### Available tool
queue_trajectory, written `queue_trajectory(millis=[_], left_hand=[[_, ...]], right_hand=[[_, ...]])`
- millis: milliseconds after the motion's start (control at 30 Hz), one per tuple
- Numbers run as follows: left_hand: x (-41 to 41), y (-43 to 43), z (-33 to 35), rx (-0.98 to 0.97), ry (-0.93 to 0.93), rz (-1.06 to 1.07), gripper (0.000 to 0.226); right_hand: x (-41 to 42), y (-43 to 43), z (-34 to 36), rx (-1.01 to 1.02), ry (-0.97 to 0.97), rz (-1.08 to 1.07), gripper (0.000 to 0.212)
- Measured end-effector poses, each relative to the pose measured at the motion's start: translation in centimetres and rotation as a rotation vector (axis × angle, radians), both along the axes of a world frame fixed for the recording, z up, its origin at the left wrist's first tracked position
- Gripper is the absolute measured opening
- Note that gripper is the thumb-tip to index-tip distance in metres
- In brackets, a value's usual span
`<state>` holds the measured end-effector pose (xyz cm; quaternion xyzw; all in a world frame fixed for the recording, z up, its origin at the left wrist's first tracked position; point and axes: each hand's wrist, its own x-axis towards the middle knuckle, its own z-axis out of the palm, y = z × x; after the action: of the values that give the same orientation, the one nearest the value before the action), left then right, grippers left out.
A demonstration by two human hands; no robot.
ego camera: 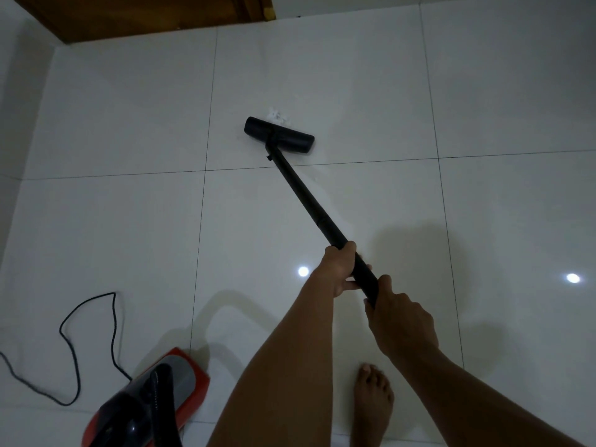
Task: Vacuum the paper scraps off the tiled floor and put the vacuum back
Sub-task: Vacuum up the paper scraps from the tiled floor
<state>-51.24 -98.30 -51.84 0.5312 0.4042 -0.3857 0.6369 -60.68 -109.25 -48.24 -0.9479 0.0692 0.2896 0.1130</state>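
A black vacuum wand (306, 201) slants from my hands up to a flat black floor nozzle (279, 134) resting on the white tiled floor (129, 124). A small heap of white paper scraps (277, 115) lies right at the nozzle's far edge, touching it. My left hand (338, 269) grips the wand higher up the tube. My right hand (400, 317) holds the wand's near end just behind it. The red and grey vacuum body (167, 391) sits on the floor at the lower left, with its black hose running out of the frame's bottom.
A black power cord (69, 343) loops across the tiles left of the vacuum body. A brown wooden door or cabinet base (145, 17) lines the far wall. My bare foot (372, 398) stands below my hands. Ceiling lights glare off the tiles.
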Motion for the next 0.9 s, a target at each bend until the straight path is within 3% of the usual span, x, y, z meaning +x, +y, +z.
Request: queue_trajectory(millis=[167, 900], left_hand=[[1.7, 1.0, -0.3, 0.015, 0.001, 0.016, 0.013], [6.6, 2.7, 0.6, -0.002, 0.009, -0.012, 0.013]], right_hand=[[2.0, 0.7, -0.3, -0.017, -0.02, 0.024, 0.033], [6.6, 2.4, 0.6, -0.039, -0.02, 0.032, 0.034]])
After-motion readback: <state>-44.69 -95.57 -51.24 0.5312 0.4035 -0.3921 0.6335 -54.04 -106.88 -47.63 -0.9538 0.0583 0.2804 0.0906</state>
